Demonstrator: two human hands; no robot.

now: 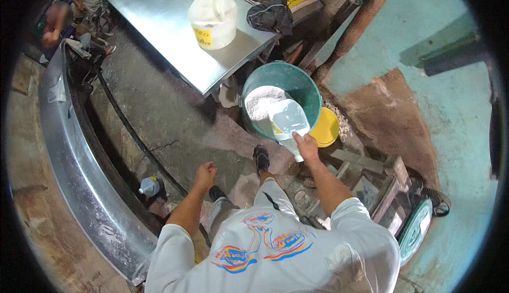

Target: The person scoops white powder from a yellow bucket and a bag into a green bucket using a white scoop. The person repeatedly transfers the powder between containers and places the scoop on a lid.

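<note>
My right hand (307, 148) grips a cut-open translucent plastic jug (289, 117) that serves as a scoop, its neck pointing down towards me. The jug is tilted over the near rim of a large green plastic bucket (283, 70), beside white powder (263, 101) inside it. Whether the jug holds any powder is hard to tell. My left hand (206, 175) hangs over the concrete floor with nothing in it, its fingers partly curled. Against the bucket's right side lies a round yellow lid (326, 128).
A metal table (159, 22) bears a white tub (216, 34) and a black bag (270, 16). At left run a black hose (131, 130) and a long metal trough (85, 146); a plastic jug (150, 186) stands nearby. A wooden frame (391, 189) is at right. People are at upper left.
</note>
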